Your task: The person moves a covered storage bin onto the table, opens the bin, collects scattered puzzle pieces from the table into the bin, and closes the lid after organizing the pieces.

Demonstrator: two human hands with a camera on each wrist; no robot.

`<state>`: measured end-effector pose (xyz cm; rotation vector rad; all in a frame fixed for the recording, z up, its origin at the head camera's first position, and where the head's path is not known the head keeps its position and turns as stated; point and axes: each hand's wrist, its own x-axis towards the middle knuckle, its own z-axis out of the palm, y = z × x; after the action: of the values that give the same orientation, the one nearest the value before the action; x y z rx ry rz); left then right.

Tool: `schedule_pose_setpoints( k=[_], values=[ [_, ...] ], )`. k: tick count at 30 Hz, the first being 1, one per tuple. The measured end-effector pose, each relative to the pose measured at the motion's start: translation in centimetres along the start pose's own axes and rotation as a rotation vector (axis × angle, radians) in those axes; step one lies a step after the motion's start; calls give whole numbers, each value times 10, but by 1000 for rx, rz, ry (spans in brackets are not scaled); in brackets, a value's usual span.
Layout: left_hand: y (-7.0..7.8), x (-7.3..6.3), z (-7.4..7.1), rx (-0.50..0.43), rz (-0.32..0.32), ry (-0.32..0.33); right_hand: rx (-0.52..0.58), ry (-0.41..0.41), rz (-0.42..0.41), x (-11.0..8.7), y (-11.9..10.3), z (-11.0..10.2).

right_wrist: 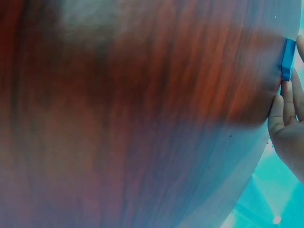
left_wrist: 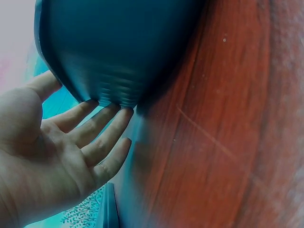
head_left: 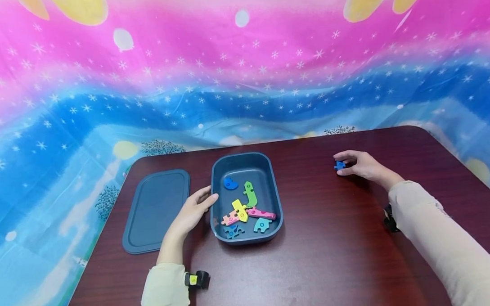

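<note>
A dark blue-grey rectangular container [head_left: 277,201] stands on the table. Several colourful puzzle pieces lie inside it, among them a green piece [head_left: 250,195], a yellow piece [head_left: 240,211], a pink piece [head_left: 261,213] and a round blue piece [head_left: 230,184]. My left hand [head_left: 194,211] rests against the container's left side. In the left wrist view its fingertips touch the outer wall, fingers loosely extended, with the thumb up by the rim. Far to the right, my right hand [head_left: 360,165] pinches a small blue puzzle piece [head_left: 340,165] between thumb and fingers, close over the table.
A flat lid [head_left: 155,212] in the same dark colour lies left of the container, partly behind the left hand. The dark reddish-brown wooden table [head_left: 313,258] has rounded far corners. A patterned pink and blue cloth [head_left: 242,81] hangs behind it.
</note>
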<state>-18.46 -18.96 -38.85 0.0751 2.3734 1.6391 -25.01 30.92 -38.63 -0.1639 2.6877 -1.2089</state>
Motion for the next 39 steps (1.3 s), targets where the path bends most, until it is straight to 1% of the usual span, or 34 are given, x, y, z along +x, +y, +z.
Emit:
schedule_pose_setpoints(
  k=[6,16,26,33,39],
  values=[
    [-2,0,-1,1,-3,4,-17,-3,11,0,2,2],
    [-2,0,-1,5,-6,5,-8,30,26,-2,3,3],
    [-1,0,-2,3,-5,4,-7,34,6,-5,1,4],
    [0,0,-1,7,-13,2,-9,36,0,-14,-3,3],
    [0,0,-1,5,-13,5,3,57,-12,-21,-6,3]
  ],
)
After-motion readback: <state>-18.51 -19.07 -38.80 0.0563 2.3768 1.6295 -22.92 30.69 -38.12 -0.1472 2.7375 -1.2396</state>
